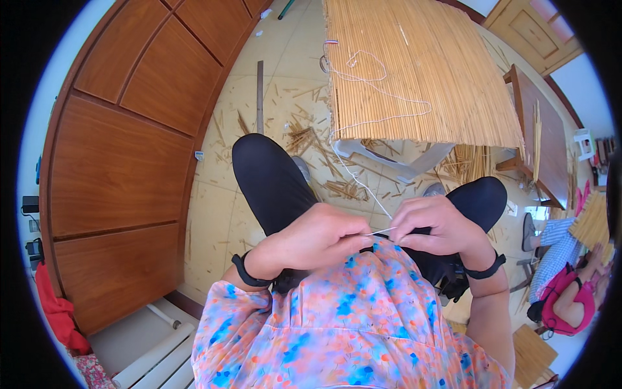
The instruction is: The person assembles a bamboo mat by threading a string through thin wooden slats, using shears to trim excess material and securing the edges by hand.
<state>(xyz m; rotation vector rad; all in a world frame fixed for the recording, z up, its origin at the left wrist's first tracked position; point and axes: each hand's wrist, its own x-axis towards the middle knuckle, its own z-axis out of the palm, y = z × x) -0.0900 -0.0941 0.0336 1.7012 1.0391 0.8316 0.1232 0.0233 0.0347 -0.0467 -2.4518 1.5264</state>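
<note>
Head view: a white thread (383, 231) is pinched between thumb and fingers by both the left hand (327, 235) and the right hand (431, 227), and a short span is stretched between them above the lap. From the right hand, the thread is led forward to the near edge of the mat (421, 71), where it is loosely looped. The mat is touched by neither hand. Beyond, scraps (346, 189) are strewn across the floor (214, 214).

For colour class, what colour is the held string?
The string is white, clearest in the head view.
</note>
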